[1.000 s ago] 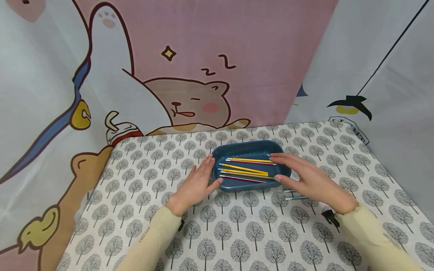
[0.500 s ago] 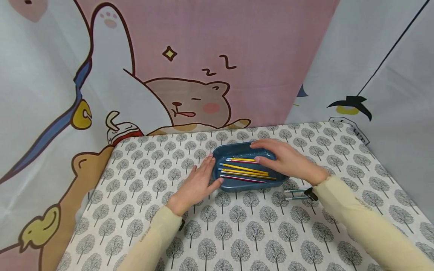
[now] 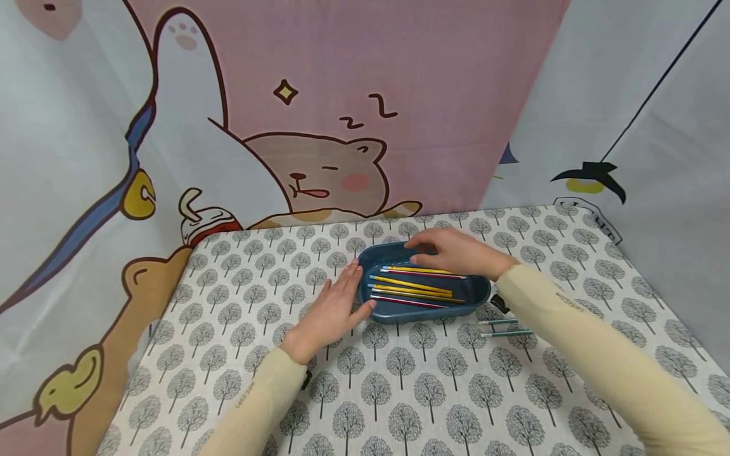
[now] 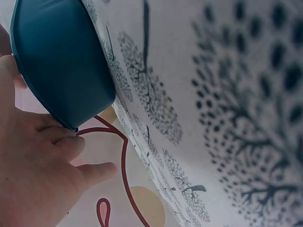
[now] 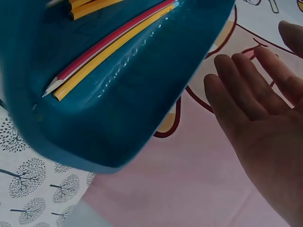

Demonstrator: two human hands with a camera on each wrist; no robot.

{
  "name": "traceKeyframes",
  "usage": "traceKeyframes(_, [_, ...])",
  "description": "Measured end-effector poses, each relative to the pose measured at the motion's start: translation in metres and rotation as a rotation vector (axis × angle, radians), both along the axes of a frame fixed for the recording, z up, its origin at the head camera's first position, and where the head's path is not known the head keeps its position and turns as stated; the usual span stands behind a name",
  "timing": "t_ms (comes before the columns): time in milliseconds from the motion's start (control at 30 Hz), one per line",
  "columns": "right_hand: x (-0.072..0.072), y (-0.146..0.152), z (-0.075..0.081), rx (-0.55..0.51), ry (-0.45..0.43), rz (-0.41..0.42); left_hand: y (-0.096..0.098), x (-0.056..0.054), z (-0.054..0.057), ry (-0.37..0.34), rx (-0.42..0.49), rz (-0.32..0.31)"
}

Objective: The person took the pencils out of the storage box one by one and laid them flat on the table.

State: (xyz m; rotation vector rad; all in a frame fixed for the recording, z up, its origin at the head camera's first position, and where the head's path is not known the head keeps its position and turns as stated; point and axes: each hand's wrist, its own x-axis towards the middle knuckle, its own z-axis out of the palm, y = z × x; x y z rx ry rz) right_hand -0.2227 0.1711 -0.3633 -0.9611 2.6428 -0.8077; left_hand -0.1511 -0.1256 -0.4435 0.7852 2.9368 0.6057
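Observation:
A dark blue oblong tray (image 3: 422,316) stands on the table with several pencils in it. A yellow pencil and a red pencil (image 5: 111,39) lie side by side along its far side. Yellow pencils (image 3: 410,288) lie across the middle, and another red pencil (image 3: 407,301) is nearest the front. My left hand (image 3: 327,318) rests at the tray's left end, fingers and thumb extended along the rim. My right hand (image 3: 456,252) hovers over the far side of the tray, fingers loosely bent and holding nothing; the right wrist view shows its fingers (image 5: 246,90) apart from the pencils.
Two green pencils (image 3: 506,333) lie on the tree-print tablecloth (image 3: 399,380) by the tray's front right corner. A pink curtain (image 3: 456,95) with cartoon animals hangs behind the table, and pale curtain (image 3: 656,126) closes off the right side.
My right hand has moved left, from the tray's right end to over its far side, uncovering more of the right end. My left hand, the tray and the pencils have stayed in place.

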Motion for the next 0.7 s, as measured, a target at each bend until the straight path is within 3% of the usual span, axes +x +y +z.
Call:
traceKeyframes(300, [-0.019, -0.015, -0.006, 0.119, -0.059, 0.017, -0.001, 0.001, 0.002, -0.007, 0.01, -0.004])
traceKeyframes(700, [-0.038, -0.03, -0.023, 0.202, -0.079, 0.12, 0.0, 0.001, 0.0, -0.01, -0.004, -0.004])
